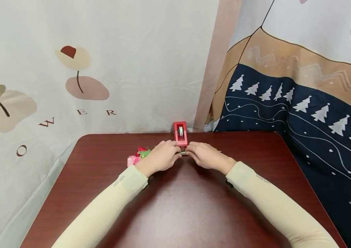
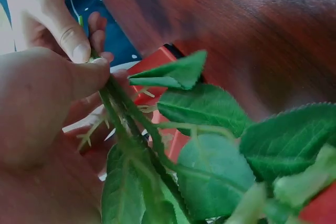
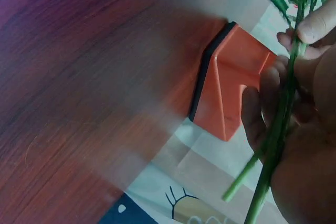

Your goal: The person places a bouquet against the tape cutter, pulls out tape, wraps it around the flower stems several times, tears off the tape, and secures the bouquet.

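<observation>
Green flower stems (image 2: pixel 123 106) with several leaves (image 2: pixel 207 108) run between the two hands. In the left wrist view the left hand (image 2: pixel 42 103) pinches them between thumb and fingers, the leafy end spreading away to the lower right. The right hand (image 3: pixel 310 108) grips the same stems (image 3: pixel 278 124) close beside it, and their cut ends stick out past the palm. From the head view, the left hand (image 1: pixel 162 156) and right hand (image 1: pixel 207 155) nearly meet, with pink and red blooms (image 1: pixel 134 160) beside the left wrist.
A red tape dispenser (image 1: pixel 180 132) holding a roll stands just beyond the hands at the back edge of the brown table (image 1: pixel 175 206). Behind the table hang a pale printed curtain (image 1: pixel 150 69) and a dark blue one with white trees (image 1: pixel 305 137).
</observation>
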`<state>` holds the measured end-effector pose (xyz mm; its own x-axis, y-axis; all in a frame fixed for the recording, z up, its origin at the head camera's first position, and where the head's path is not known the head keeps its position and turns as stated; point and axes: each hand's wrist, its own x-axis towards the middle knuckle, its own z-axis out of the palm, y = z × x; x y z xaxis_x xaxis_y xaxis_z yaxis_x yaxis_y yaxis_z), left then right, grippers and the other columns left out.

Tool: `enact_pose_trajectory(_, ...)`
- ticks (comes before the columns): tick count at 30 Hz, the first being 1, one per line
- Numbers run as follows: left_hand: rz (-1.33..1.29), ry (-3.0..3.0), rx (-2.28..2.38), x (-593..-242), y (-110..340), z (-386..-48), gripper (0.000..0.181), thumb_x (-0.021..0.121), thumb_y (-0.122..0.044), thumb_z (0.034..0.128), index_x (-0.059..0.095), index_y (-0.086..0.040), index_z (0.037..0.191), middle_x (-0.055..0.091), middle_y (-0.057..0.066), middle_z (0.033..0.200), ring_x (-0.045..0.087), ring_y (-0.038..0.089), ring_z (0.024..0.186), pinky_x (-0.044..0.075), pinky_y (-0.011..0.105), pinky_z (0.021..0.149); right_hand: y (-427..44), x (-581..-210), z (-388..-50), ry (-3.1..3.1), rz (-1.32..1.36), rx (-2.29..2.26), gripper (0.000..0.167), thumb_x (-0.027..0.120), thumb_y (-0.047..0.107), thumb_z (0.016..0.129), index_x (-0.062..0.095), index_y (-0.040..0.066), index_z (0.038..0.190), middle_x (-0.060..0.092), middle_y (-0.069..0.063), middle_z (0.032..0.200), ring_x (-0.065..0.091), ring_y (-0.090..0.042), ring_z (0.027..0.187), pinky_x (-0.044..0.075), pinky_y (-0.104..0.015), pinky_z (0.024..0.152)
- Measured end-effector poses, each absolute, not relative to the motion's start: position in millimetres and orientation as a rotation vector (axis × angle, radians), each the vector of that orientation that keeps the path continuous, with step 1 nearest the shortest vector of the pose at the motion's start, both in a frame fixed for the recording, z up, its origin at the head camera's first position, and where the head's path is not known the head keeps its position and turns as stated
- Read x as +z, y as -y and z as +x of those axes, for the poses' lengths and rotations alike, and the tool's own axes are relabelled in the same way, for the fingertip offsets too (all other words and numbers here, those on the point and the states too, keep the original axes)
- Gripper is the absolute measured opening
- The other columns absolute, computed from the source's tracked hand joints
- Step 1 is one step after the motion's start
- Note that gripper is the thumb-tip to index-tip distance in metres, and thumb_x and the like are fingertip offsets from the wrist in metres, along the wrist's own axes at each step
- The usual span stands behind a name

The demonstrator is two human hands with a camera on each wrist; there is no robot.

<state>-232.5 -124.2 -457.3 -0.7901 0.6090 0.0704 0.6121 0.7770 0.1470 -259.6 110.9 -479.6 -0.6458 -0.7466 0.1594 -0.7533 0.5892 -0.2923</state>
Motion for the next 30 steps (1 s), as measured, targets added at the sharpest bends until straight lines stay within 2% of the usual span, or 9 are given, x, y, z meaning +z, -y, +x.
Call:
enact_pose_trajectory(3, -1.018, 2.959, -0.298, -459, 125, -237, 0.022, 0.067, -0.029, 0.1115, 0.082, -0.014, 0.114, 0.081, 0.003, 0.114, 0.075, 0.026, 0.107, 0.057, 0.048, 0.097, -111, -482, -258, 2.711, 1.305, 0.475, 0.016, 0.067, 0.016, 0.110, 0.078, 0.011, 0.120, 0.071, -0.001, 0.108, 0.068, -0.014, 0.093, 0.063, -0.037, 0.089)
enact_pose_trajectory(8, -1.023, 3.015, -0.394, -462, 125, -242, 0.029, 0.059, -0.029, 0.1152, 0.082, -0.012, 0.118, 0.083, 0.001, 0.108, 0.077, 0.024, 0.104, 0.059, 0.050, 0.101, -113, -487, -257, 2.631, 1.277, 0.436, 0.017, 0.070, 0.020, 0.110, 0.078, 0.011, 0.121, 0.070, -0.001, 0.106, 0.066, -0.014, 0.093, 0.062, -0.034, 0.091)
enact_pose_trajectory(16, -0.974, 3.053, -0.474, -458, 125, -247, 0.022, 0.066, -0.027, 0.1119, 0.083, -0.013, 0.114, 0.081, -0.002, 0.098, 0.071, 0.017, 0.088, 0.061, 0.042, 0.091, -110, -486, -255, 2.633, 1.226, 0.378, 0.018, 0.069, 0.022, 0.110, 0.078, 0.012, 0.123, 0.065, -0.001, 0.100, 0.062, -0.016, 0.088, 0.059, -0.034, 0.085)
enact_pose_trajectory(20, -0.962, 3.048, -0.446, -453, 124, -247, 0.017, 0.071, -0.026, 0.1090, 0.083, -0.014, 0.110, 0.081, -0.002, 0.097, 0.071, 0.018, 0.086, 0.060, 0.042, 0.088, -108, -481, -255, 2.714, 1.210, 0.421, 0.019, 0.067, 0.023, 0.111, 0.079, 0.013, 0.122, 0.064, 0.000, 0.100, 0.061, -0.014, 0.086, 0.058, -0.032, 0.083)
enact_pose_trajectory(26, -0.950, 3.039, -0.332, -451, 121, -244, 0.014, 0.074, -0.028, 0.1071, 0.081, -0.016, 0.106, 0.080, -0.002, 0.095, 0.075, 0.020, 0.092, 0.055, 0.047, 0.099, -106, -477, -261, 2.865, 1.197, 0.572, 0.025, 0.062, 0.023, 0.113, 0.081, 0.010, 0.123, 0.075, -0.002, 0.107, 0.068, -0.014, 0.093, 0.062, -0.037, 0.090)
enact_pose_trajectory(30, -0.953, 3.006, -0.234, -452, 119, -243, 0.015, 0.075, -0.028, 0.1065, 0.080, -0.014, 0.109, 0.082, 0.001, 0.101, 0.077, 0.025, 0.100, 0.052, 0.046, 0.094, -106, -478, -268, 2.932, 1.201, 0.689, 0.024, 0.062, 0.020, 0.113, 0.082, 0.008, 0.117, 0.077, -0.001, 0.094, 0.068, -0.013, 0.085, 0.061, -0.036, 0.085)
